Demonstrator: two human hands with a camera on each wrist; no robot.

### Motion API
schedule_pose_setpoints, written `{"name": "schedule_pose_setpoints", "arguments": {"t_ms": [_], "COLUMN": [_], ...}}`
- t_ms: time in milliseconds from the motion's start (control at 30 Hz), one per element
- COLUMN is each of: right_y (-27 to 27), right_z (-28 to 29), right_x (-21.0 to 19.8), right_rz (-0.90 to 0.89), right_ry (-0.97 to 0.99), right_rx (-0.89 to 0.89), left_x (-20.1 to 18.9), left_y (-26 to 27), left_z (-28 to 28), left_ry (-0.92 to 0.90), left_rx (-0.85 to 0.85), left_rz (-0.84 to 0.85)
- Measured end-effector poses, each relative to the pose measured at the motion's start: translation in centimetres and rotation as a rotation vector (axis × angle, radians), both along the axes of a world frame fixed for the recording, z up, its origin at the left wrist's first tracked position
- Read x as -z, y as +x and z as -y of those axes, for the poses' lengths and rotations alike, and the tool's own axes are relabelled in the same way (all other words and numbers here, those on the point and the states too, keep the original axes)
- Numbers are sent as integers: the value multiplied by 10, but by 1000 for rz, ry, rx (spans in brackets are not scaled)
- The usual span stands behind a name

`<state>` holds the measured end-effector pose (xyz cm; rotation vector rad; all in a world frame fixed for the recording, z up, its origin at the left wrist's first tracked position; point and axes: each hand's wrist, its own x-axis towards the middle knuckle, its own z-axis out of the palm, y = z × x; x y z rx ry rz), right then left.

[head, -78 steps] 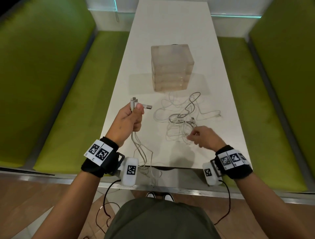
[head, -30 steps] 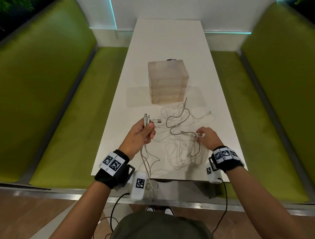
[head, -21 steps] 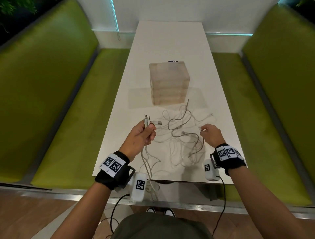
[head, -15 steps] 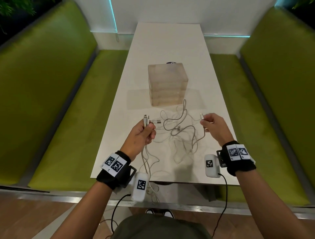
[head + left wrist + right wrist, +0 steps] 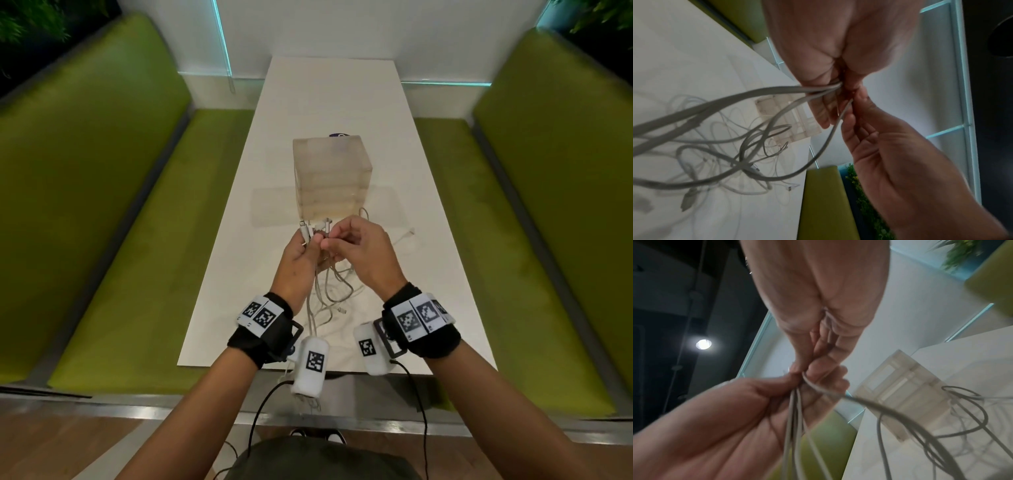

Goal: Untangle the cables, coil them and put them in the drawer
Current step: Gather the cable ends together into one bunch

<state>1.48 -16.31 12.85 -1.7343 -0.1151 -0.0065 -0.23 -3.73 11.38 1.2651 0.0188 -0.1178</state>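
Observation:
Several white and grey cables point(image 5: 330, 291) hang in a tangle from my hands down to the white table point(image 5: 335, 102). My left hand point(image 5: 301, 253) grips a bundle of cable ends point(image 5: 310, 230), whose plugs stick up above its fingers. My right hand point(image 5: 356, 246) is pressed against it and pinches one cable end point(image 5: 844, 112) at the same spot. In the right wrist view the strands point(image 5: 795, 418) run down through the left palm. The translucent drawer box point(image 5: 330, 178) stands just beyond both hands, drawers closed.
Green benches point(image 5: 144, 246) flank the table on both sides. A loose cable end point(image 5: 409, 233) lies on the table to the right of my hands. A small dark object point(image 5: 339, 135) peeks out behind the box. The near table edge point(image 5: 335, 365) lies under my wrists.
My right hand lifted a cable end out of the tangle on the right and carried it left to meet my left hand. The tangle has been drawn up and toward the middle.

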Motion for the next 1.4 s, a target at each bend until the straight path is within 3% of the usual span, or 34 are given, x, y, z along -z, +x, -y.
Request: {"name": "schedule_pose_setpoints", "arguments": {"t_ms": [167,367,433,533,600,700,833,1000,1133,1267,1400], "right_y": [-8,-14,-16,-18,-18,-11,5,24,32,30,28], "right_z": [-8,-3,-1,-3,-7,-3,11,24,51,44,26], "right_x": [12,13,15,28,38,48,59,81,89,72,54], "right_rz": [43,-85,-140,-206,-194,-189,-87,24,-151,-85,-32], "right_ry": [-17,163,-27,-422,-494,-394,-482,-859,-573,-509,-388], "right_rx": [-83,-109,-125,-372,-470,-460,-397,-279,-140,-138,-134], "left_x": [7,5,5,1,-4,-10,-14,-33,-37,-11,12], "left_y": [0,1,2,3,3,1,-5,-9,-5,-2,1], "left_z": [-11,-19,-23,-27,-28,-33,-41,-51,-79,-86,-64], "left_ry": [-59,-39,-41,6,32,30,-8,26,156,415,494], "left_rx": [11,-25,-64,-110,-121,-132,-107,-106,-152,-143,-33], "left_rz": [-14,38,39,30,28,42,49,117,164,81,7]}}
